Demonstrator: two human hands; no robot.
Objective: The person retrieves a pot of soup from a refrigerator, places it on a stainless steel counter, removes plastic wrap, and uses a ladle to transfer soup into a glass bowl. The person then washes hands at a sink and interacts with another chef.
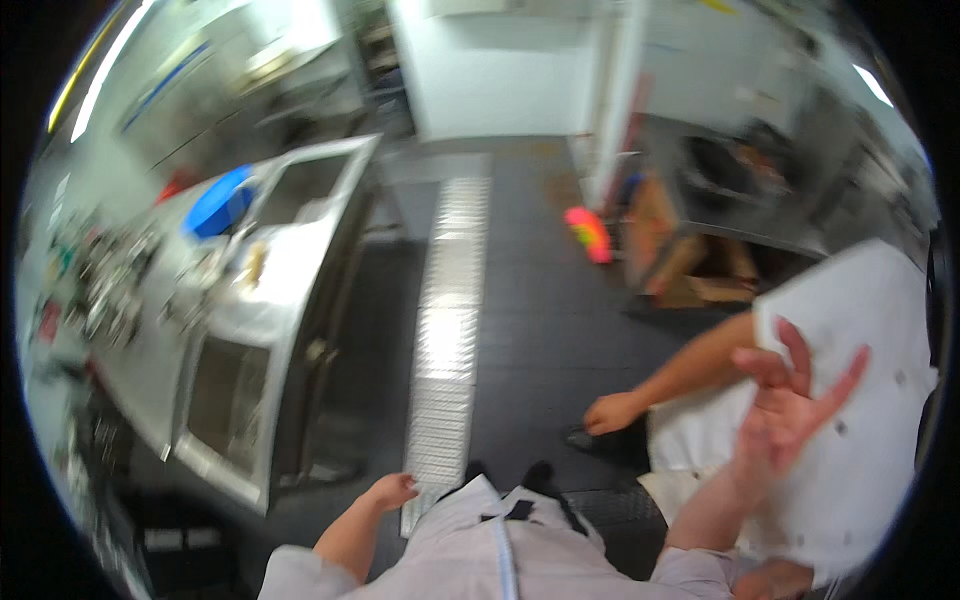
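My right hand (784,405) is raised at the right, palm showing and fingers spread, with nothing in it. Behind it stands a person in a white jacket (847,360) with a row of dark buttons. That person's hand (615,412) hangs low over the dark floor, fingers curled. My left hand (391,492) is down by my left side, above the ribbed metal floor strip (442,390). Its fingers look partly bent, and blur hides whether they hold anything. My jacket front (480,559) fills the bottom of the view.
At the left runs a stainless steel counter (289,262) with two sunken basins, a blue container (220,202) and blurred metalware (112,292). A metal table (757,217) with a cardboard box (720,277) beneath stands at the right. A bright pink-orange object (589,234) is beside it.
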